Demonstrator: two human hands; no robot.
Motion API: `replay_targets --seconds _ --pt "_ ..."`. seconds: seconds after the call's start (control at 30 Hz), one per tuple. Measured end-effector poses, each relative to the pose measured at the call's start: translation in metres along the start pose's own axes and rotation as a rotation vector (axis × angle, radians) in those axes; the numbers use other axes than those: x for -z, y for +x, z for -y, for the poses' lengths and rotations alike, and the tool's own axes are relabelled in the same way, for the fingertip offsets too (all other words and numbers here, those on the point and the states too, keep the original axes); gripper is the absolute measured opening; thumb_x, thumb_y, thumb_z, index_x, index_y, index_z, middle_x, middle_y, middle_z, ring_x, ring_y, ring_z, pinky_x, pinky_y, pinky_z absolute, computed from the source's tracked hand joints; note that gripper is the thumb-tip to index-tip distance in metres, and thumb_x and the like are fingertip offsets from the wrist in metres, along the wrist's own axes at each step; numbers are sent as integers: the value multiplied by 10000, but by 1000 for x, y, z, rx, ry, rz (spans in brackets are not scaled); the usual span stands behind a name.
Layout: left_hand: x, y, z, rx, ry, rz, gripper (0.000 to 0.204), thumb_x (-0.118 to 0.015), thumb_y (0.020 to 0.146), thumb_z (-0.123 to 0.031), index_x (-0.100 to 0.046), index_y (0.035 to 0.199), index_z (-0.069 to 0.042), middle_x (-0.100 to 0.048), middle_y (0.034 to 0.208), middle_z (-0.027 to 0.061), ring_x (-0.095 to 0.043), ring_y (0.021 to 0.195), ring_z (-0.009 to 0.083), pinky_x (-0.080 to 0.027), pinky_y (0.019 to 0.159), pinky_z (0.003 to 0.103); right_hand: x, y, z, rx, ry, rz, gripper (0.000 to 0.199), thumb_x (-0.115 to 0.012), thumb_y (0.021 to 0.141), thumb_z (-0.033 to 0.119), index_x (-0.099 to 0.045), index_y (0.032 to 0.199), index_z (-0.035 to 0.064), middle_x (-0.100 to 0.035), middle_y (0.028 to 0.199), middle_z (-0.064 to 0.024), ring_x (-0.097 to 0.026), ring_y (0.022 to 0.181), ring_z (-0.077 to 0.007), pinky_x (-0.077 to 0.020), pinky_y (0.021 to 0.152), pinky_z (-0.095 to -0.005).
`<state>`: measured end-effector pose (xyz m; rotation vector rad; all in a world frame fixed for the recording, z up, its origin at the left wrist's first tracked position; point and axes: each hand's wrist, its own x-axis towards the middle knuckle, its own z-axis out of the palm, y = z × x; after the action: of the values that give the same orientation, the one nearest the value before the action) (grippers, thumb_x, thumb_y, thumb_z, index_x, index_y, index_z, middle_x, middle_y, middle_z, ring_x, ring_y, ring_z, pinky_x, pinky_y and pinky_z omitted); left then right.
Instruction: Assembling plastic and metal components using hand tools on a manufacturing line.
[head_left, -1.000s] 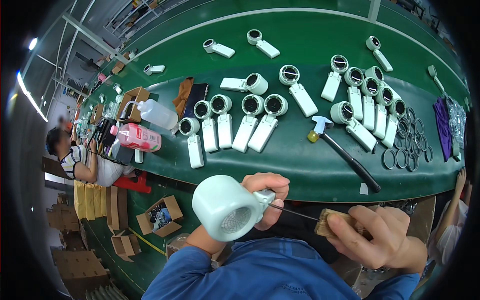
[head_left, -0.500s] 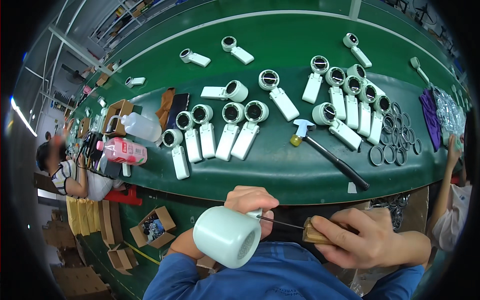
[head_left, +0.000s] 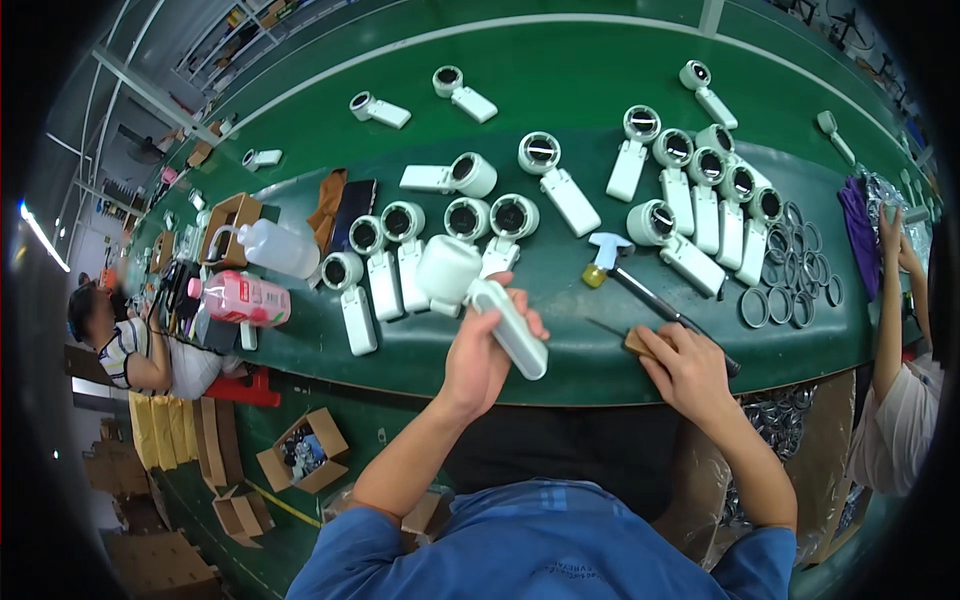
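My left hand (head_left: 478, 362) is closed around the handle of a pale green handheld fan (head_left: 448, 268), lifted over the table with its round head pointing up and left. In my right hand (head_left: 690, 372) is the wooden grip of an awl (head_left: 636, 343), its thin metal shaft reaching left, low over the table near the front edge. Beside that hand lies a hammer (head_left: 672, 312) with a pale blue and yellow head. Several more handheld fans (head_left: 570, 205) lie behind my hands, some partly covered by the held one.
Several metal rings (head_left: 792, 262) lie at the right of the green table (head_left: 560, 374), near a purple cloth (head_left: 858, 235). Left stand a pink bottle (head_left: 245, 298) and a white squeeze bottle (head_left: 278, 248). Co-workers sit at the far left and right. Open cardboard boxes (head_left: 305, 450) stand on the floor.
Both hands have moved forward from my lap to over the table. The awl's tip has come away from the fan, and the fan has been turned.
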<state>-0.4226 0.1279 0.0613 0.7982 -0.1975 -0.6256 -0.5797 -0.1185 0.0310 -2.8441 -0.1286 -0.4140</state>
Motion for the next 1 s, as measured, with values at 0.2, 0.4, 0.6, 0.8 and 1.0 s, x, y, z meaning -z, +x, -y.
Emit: replay_targets --seconds 0.2,0.4,0.6,0.8,1.0 --pt "2 4 22 152 314 -165 394 -572 1047 -152 -398 1382 -41 -564 1170 89 -611 1047 202 -506 947 375 4 36 46 -80 45 -199 505 -779 844 208 -629 1313 92 -660 1103 -136 -649 857 -289 -518 756 -384" --pt "-7 16 44 -17 360 -307 596 -698 959 -86 -339 1431 -26 -602 1232 112 -586 1123 177 -435 1041 351 -22 34 72 -376 672 52 541 -720 933 244 -537 1396 34 -679 848 -137 -651 681 -251 -513 646 -335" --pt "43 38 34 -297 958 -141 650 -696 873 -2 -389 1447 -10 -661 1128 92 -590 1100 168 -418 1048 331 -41 9 68 -545 1357 228 465 -605 1021 293 -522 1389 21 -696 820 -189 -699 725 -293 -520 639 -387" --pt "29 54 52 -152 1004 0 521 -703 840 -4 -529 1331 0 -678 951 55 -584 1049 122 -453 992 334 -26 -12 60 -608 871 245 398 -600 1025 265 -560 1364 61 -715 867 -170 -721 785 -299 -546 682 -366" --pt "35 58 50 -335 1172 48 539 -711 806 -16 -538 1316 -8 -663 934 58 -617 945 171 -493 910 351 45 -36 -42 -603 -69 -227 261 -738 888 185 -655 1093 48 -661 923 -133 -655 825 -351 -532 717 -419"
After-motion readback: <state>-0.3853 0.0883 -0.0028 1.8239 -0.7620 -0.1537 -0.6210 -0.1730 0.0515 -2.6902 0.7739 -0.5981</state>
